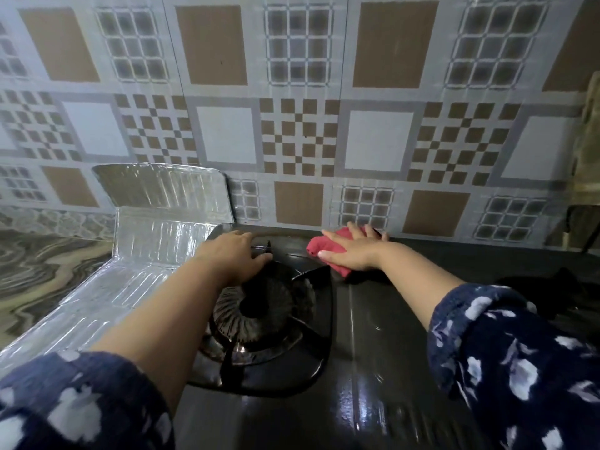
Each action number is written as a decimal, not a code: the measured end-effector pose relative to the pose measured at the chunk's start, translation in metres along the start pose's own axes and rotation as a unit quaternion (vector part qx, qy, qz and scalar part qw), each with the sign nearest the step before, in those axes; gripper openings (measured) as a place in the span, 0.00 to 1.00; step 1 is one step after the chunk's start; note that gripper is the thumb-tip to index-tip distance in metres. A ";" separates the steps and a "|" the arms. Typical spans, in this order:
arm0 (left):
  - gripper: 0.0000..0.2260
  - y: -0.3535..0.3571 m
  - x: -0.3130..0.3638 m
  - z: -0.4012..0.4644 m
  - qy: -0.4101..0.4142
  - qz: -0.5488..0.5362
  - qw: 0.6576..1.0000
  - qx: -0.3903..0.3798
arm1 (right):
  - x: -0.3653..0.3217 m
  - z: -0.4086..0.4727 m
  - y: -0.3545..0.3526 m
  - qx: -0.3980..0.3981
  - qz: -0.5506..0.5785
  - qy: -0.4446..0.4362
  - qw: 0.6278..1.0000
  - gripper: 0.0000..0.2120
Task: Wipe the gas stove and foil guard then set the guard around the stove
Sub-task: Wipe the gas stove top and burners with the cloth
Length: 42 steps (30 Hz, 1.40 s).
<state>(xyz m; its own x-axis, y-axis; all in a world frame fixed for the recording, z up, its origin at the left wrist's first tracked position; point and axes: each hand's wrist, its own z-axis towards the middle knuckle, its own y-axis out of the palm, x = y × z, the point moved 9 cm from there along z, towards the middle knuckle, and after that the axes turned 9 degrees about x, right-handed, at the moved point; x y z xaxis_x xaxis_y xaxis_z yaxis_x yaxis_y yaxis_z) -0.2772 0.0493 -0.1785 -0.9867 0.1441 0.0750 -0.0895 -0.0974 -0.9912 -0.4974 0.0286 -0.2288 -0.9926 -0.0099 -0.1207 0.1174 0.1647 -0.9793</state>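
The black glass gas stove (383, 336) fills the lower middle, with a round burner (259, 310) under a black pan support. My right hand (354, 248) lies flat, fingers straight, pressing a red cloth (328, 251) onto the stove's back edge by the wall. My left hand (232, 254) rests on the far left part of the pan support, fingers reaching over its prong. The silver foil guard (152, 235) stands left of the stove, one panel leaning against the wall, another lying on the counter.
A patterned tiled wall (302, 131) rises right behind the stove. The marbled counter (39, 271) extends to the left. A second burner (558, 293) shows dimly at the right, with a hanging cloth (587, 151) at the right edge.
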 end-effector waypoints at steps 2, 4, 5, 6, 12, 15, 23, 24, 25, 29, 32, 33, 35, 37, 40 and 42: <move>0.32 -0.002 -0.014 -0.003 -0.017 -0.007 1.000 0.006 | -0.021 0.011 0.000 -0.010 -0.005 -0.037 0.999 0.30; 0.35 -0.002 -0.032 -0.003 -0.037 -0.011 0.999 0.000 | -0.044 0.023 -0.001 -0.020 -0.006 -0.073 0.997 0.28; 0.36 0.000 -0.043 -0.004 -0.049 -0.009 0.999 -0.012 | -0.056 0.027 -0.002 -0.029 -0.004 -0.090 0.996 0.27; 0.36 0.003 -0.053 -0.005 -0.060 -0.009 0.998 -0.026 | -0.067 0.032 -0.002 -0.036 -0.003 -0.107 0.994 0.27; 0.31 0.007 -0.071 -0.023 -0.082 -0.079 0.993 -0.042 | -0.132 0.056 0.001 -0.075 -0.005 -0.171 0.982 0.28; 0.33 0.015 -0.076 -0.025 -0.098 -0.123 0.987 -0.043 | -0.157 0.066 0.001 -0.103 -0.015 -0.199 0.974 0.32; 0.30 0.017 -0.075 -0.027 -0.100 -0.130 0.986 -0.039 | -0.206 0.090 0.004 -0.115 -0.022 -0.245 0.962 0.39; 0.30 0.017 -0.074 -0.027 -0.099 -0.129 0.986 -0.039 | -0.213 0.090 0.004 -0.113 0.003 -0.256 0.960 0.34; 0.30 0.016 -0.074 -0.027 -0.097 -0.132 0.986 -0.038 | -0.220 0.089 0.004 -0.110 0.028 -0.266 0.957 0.27; 0.30 0.017 -0.076 -0.028 -0.109 -0.149 0.982 -0.040 | -0.221 0.089 0.003 -0.093 0.072 -0.271 0.955 0.19; 0.31 0.018 -0.075 -0.029 -0.117 -0.156 0.980 -0.045 | -0.201 0.080 -0.001 -0.100 0.073 -0.251 0.960 0.20; 0.31 0.018 -0.075 -0.029 -0.117 -0.157 0.979 -0.048 | -0.191 0.079 -0.001 -0.105 0.077 -0.242 0.962 0.19; 0.31 0.020 -0.076 -0.028 -0.115 -0.159 0.979 -0.049 | -0.169 0.073 0.000 -0.101 0.077 -0.228 0.965 0.18; 0.31 0.018 -0.075 -0.025 -0.099 -0.134 0.985 -0.040 | -0.138 0.071 -0.002 -0.063 0.071 -0.174 0.980 0.20; 0.31 0.007 -0.063 -0.019 -0.045 -0.025 0.999 -0.013 | -0.093 0.058 -0.006 -0.021 0.073 -0.120 0.990 0.26; 0.28 -0.002 -0.044 -0.017 0.003 -0.006 1.000 0.006 | -0.066 0.031 -0.008 0.002 0.053 -0.070 0.996 0.30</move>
<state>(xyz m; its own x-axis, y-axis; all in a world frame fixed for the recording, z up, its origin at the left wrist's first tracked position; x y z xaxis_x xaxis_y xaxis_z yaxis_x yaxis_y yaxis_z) -0.2318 0.0595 -0.1818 -0.9846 0.1515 0.0869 -0.1039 -0.1081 -0.9887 -0.4315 -0.0027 -0.2180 -0.9607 -0.1296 -0.2454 0.2228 0.1673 -0.9604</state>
